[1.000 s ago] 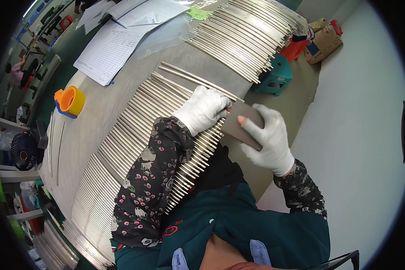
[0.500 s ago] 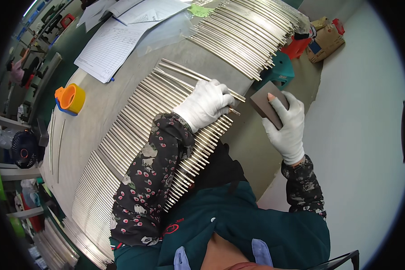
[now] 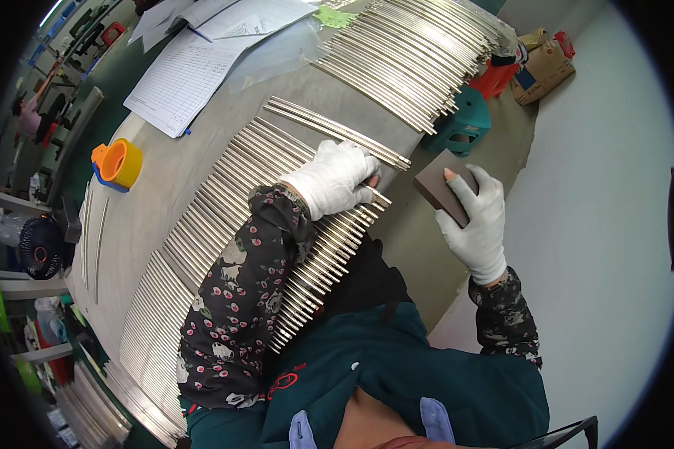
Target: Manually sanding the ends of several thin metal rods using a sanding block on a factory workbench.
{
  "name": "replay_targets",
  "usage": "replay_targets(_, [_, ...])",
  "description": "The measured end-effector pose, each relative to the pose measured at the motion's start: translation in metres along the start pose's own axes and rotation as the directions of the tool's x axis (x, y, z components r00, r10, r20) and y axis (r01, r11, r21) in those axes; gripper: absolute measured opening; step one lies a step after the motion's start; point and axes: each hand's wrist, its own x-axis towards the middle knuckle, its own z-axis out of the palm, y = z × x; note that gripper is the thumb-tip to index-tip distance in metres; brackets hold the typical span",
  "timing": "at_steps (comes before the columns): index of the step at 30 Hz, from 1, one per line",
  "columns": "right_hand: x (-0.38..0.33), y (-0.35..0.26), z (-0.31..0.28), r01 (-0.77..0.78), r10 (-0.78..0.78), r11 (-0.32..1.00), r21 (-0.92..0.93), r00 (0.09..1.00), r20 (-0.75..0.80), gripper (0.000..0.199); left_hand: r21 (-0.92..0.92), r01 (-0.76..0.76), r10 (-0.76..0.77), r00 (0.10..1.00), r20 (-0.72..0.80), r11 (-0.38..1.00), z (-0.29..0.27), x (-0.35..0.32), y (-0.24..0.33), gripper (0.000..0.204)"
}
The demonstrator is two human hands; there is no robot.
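My left hand [image 3: 332,179], in a white glove with bare fingertips, lies over the near row of thin silvery metal rods [image 3: 232,194]. Its fingers are curled round the end of a metal rod [image 3: 378,197] at the row's right side; the glove hides part of the grip. Just beyond that hand, a few rods [image 3: 329,129] lie side by side, apart from the row. My right hand [image 3: 478,224], gloved the same way, holds a brown rectangular block [image 3: 443,185] up beyond the table's right edge, touching no rod.
Another batch of rods [image 3: 404,60] lies at the far right of the table. Paper sheets [image 3: 180,82] and an orange tape roll [image 3: 120,163] are on the left part. A teal stool [image 3: 464,120] and a brown sack [image 3: 543,71] stand on the floor. A white wall rises at right.
A rod that my left hand held at a slant now lies parallel to the separated one. My left hand has shifted nearer to the row's end. The block has tilted and lowered slightly.
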Motion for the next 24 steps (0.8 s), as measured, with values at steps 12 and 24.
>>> replay_targets(12, [0.015, -0.009, 0.002, -0.049, 0.059, 0.933, -0.356, 0.998, 0.015, 0.057, -0.022, -0.138, 0.126, 0.951, -0.284, 0.990, 0.021, 0.004, -0.010, 0.021])
replay_targets(24, [0.014, -0.031, -0.005, 0.224, -0.245, 0.966, 0.129, 0.951, 0.189, 0.051, 0.088, -0.155, 0.176, 0.924, -0.339, 0.984, 0.028, 0.009, -0.014, 0.015])
